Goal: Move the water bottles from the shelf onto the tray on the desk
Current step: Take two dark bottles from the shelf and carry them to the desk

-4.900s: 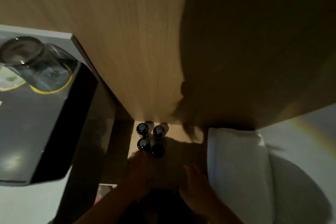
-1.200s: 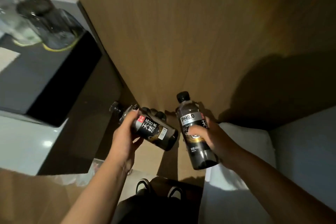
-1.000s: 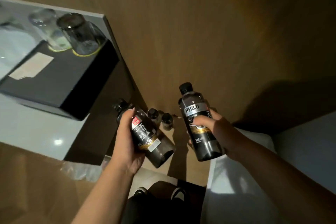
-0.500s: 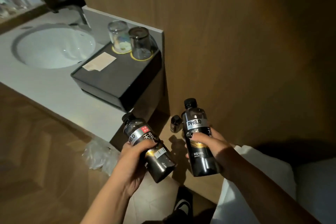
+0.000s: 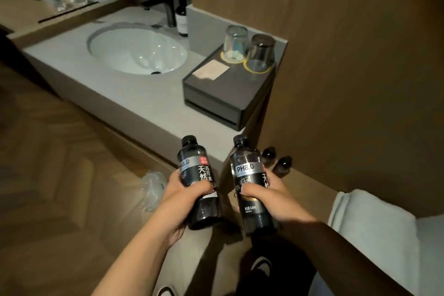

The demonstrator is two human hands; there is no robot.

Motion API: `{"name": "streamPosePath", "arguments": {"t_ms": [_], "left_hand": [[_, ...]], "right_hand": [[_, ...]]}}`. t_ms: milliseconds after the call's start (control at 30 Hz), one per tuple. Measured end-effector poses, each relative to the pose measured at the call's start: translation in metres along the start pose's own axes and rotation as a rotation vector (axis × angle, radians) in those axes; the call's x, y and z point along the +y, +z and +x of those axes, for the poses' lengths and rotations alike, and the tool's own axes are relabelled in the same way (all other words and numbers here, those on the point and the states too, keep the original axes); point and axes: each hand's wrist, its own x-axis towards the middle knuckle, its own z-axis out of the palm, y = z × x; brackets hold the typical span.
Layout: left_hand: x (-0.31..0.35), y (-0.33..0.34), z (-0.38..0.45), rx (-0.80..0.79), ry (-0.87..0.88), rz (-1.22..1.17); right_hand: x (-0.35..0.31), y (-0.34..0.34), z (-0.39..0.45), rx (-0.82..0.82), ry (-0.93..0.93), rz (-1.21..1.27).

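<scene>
My left hand [image 5: 185, 199] grips a dark water bottle [image 5: 195, 170] by its middle, cap pointing up and away. In my right hand [image 5: 269, 197] is a second dark bottle [image 5: 249, 173] labelled PH8.0, held nearly upright. Two more dark bottles [image 5: 278, 161] stand on the low wooden shelf [image 5: 310, 187] just behind my right hand, against the wood wall. The dark grey tray [image 5: 216, 94] sits on the pale counter above, at its right end, carrying two upturned glasses [image 5: 249, 50] and a paper card [image 5: 211, 72].
A white basin [image 5: 137, 50] with a black tap [image 5: 165, 2] and a soap bottle [image 5: 181, 17] fills the counter's left. A crumpled plastic bag [image 5: 152, 187] lies on the wooden floor. A folded white towel [image 5: 370, 235] lies at the right. Wood panelling rises at the right.
Both hands have lifted a bottle off the shelf and brought them up and toward me. My view has risen and swung left, so the basin and the whole tray now show.
</scene>
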Motion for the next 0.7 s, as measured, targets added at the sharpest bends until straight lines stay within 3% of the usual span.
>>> {"name": "streamPosePath", "arguments": {"t_ms": [333,700], "left_hand": [[0.023,-0.136,-0.038,0.085,0.056,0.197],[0.049,-0.202,-0.017,0.207,0.108,0.144]], "right_hand": [[0.025,0.148,0.008,-0.004,0.028,-0.073],[-0.008,0.218,0.060,-0.205,-0.004,-0.293]]}}
